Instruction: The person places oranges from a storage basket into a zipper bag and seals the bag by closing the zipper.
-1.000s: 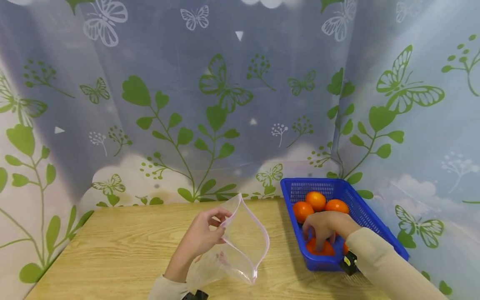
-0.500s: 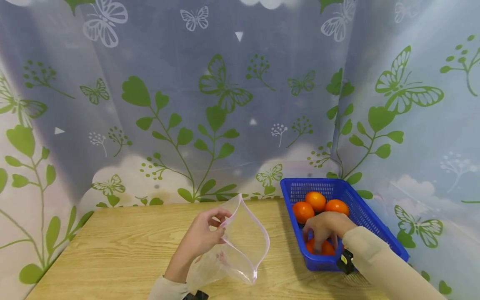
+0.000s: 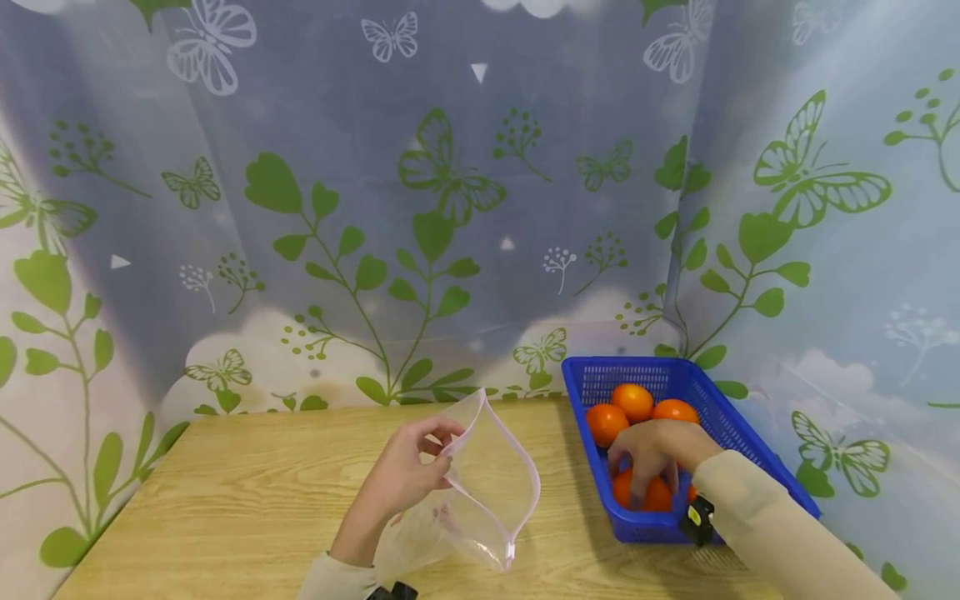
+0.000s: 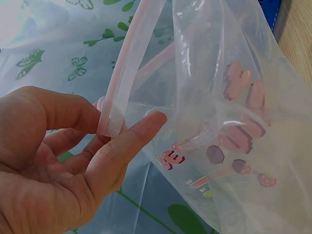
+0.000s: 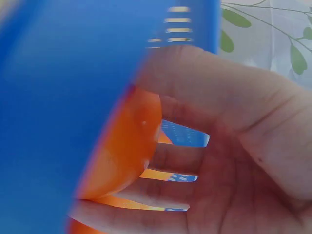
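Observation:
My left hand (image 3: 411,467) pinches the pink-edged rim of a clear zip bag (image 3: 491,467), whose mouth gapes toward the right. In the left wrist view the bag (image 4: 229,112) carries pink printed figures, and thumb and fingers meet at its zip strip (image 4: 122,73). My right hand (image 3: 652,454) reaches down into a blue basket (image 3: 617,527), its fingers curled round an orange (image 3: 647,492) near the front wall. The right wrist view has that orange (image 5: 129,146) between thumb and fingers, partly hidden by the basket wall (image 5: 63,97).
Several other oranges (image 3: 632,402) lie in the basket behind my right hand. A wooden table (image 3: 247,492) carries the basket at its right side. Fabric with butterflies and leaves (image 3: 360,167) hangs behind and at both sides.
The right hand shifts slightly within the basket, and more of the orange under its fingers shows. My left hand and the bag hold still.

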`<state>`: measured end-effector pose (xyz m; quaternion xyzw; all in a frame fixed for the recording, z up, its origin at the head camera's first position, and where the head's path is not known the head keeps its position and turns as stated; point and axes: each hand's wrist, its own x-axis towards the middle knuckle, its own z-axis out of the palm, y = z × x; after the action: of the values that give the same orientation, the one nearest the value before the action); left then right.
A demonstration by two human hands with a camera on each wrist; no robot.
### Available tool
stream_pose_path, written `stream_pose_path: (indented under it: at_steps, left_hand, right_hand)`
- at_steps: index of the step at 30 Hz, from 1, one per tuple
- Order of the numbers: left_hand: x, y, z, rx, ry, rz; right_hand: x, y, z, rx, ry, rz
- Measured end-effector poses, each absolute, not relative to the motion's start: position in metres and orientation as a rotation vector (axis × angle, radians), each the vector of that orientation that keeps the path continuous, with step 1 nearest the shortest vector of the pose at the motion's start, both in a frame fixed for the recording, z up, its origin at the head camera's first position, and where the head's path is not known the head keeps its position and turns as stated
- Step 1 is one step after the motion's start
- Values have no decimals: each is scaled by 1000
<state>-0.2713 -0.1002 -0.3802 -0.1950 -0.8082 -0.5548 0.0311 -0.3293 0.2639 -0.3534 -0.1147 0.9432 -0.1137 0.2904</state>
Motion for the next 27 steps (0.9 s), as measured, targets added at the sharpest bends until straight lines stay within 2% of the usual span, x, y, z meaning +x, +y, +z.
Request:
stream_pose_path:
  at_steps: [17,27]
  left_hand:
    - [-272,-100,-381,-597,-2487,-1722]
    - [-271,-102,-379,-580,-2498,-1742]
  right_hand:
    - [-322,260,-316,-363,2587,-304]
    - [-319,257,-297,-487,2601,-361]
